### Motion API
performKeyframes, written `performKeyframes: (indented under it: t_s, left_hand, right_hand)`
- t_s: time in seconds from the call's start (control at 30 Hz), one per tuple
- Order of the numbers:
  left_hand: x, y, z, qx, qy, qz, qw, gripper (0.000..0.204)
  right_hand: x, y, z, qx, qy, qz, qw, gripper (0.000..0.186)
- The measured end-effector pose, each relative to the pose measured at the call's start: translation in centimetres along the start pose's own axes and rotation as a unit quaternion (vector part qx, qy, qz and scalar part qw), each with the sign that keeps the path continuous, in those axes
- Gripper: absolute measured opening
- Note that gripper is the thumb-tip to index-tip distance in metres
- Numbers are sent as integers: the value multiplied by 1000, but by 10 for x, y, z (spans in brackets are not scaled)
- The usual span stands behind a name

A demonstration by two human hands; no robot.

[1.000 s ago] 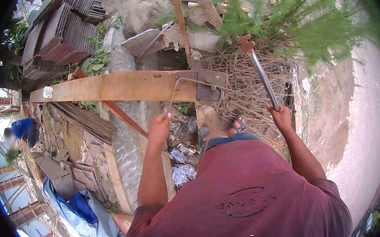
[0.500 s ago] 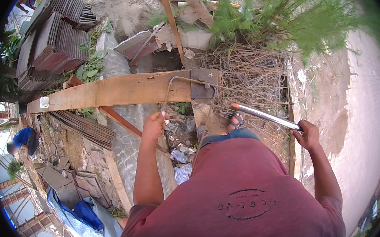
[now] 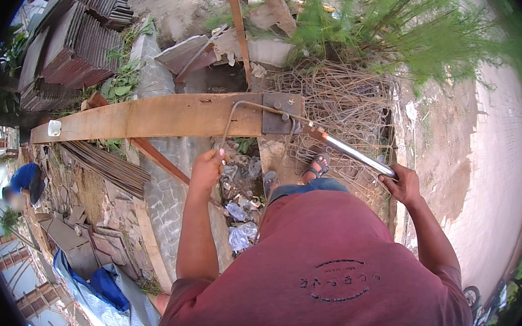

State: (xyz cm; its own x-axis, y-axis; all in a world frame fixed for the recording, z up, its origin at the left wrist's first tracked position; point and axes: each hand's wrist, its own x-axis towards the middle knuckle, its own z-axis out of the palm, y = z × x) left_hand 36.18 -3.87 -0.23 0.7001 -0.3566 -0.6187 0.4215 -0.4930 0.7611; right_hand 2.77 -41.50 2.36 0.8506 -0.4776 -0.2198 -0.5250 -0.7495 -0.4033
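Note:
My left hand (image 3: pixel 207 168) is closed on the lower end of a thin bent steel rod (image 3: pixel 230 116). The rod rises from my fingers, curves over a wooden beam (image 3: pixel 164 119) and runs to a dark metal plate (image 3: pixel 275 121) with round pegs at the beam's right end. In my right hand (image 3: pixel 403 184) is the near end of a silver metal pipe (image 3: pixel 357 155). The pipe slants up and left, its orange-brown far end close beside the plate. Whether that end touches the rod, I cannot tell.
Tangled bent steel bars (image 3: pixel 346 103) lie beyond my feet, under a feathery green plant (image 3: pixel 385 22). Stacked tiles (image 3: pixel 72 58) stand at the far left, with straight bars (image 3: pixel 109 167) below the beam. Another person in blue (image 3: pixel 27 182) crouches at the left.
My right hand has moved left with the pipe, bringing the pipe's far end up closer to the plate. My left hand stays on the rod.

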Motion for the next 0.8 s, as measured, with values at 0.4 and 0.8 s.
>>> performKeyframes:
  t_s: [0.4,0.8]
  left_hand:
    - [2,2,1,54,39,-11,998,31]
    - [-2,8,6,41,58,-16,997,30]
  right_hand:
    - [97,62,-20,-163,-4,-86,983,42]
    - [244,33,-91,-189,86,-313,927,21]
